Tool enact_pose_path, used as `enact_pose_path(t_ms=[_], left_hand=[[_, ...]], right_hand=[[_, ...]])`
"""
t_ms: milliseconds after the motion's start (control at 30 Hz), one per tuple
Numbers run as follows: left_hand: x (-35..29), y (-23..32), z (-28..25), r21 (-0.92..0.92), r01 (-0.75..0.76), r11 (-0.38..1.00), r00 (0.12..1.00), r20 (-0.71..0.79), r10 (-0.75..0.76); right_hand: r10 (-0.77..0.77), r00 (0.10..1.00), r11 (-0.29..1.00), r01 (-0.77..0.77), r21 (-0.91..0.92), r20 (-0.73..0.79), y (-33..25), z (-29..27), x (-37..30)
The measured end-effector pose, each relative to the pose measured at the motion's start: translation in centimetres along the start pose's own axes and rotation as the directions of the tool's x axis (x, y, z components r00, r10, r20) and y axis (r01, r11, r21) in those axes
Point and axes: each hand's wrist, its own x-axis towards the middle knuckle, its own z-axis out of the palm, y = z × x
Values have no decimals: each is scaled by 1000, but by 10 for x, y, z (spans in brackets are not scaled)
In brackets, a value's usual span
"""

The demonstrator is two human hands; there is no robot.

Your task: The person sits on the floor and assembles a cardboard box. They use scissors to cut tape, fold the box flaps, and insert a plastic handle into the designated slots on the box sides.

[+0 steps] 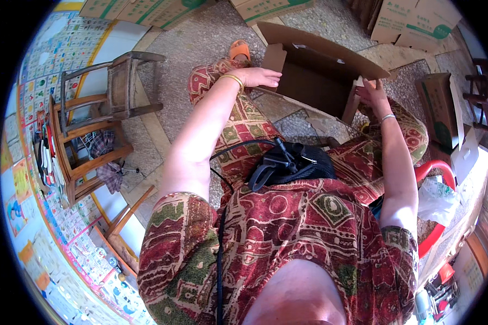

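An open brown cardboard box (315,81) sits in front of me between my knees, its long far flap (322,46) raised. My left hand (259,77) reaches to the box's left end, fingers stretched out against the small side flap (274,60). At the right end, my right hand (373,93) has its fingers bent around the end flap and corner, partly hiding them. The inside of the box is in shadow, and no contents show in it.
Other printed cartons stand at the far side, including a flattened-looking one (417,24), with another carton (439,108) to the right. A wooden chair (119,89) is at the left. Beside my right arm is a red-rimmed container (431,238) with a plastic bag (438,200).
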Motion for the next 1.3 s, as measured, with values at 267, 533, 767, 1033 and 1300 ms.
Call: enact_pose_path(t_ms=[267,533,767,1033,1300], left_hand=[[-4,3,9,-34,-2,999,998,64,4],[-3,17,18,89,9,996,990,137,-22],[10,41,38,414,141,899,969,128,-211],[14,54,15,499,236,834,924,149,-351],[22,28,16,518,278,809,926,81,-370]], right_hand=[[177,916,881,-311,357,360,11,9,2],[105,922,965,-4,-262,372,55,37,5],[25,877,651,350,-673,480,66,35,23],[-82,880,562,429,-707,468,23,35,0],[-70,687,828,445,-342,723,-39,16,-90]])
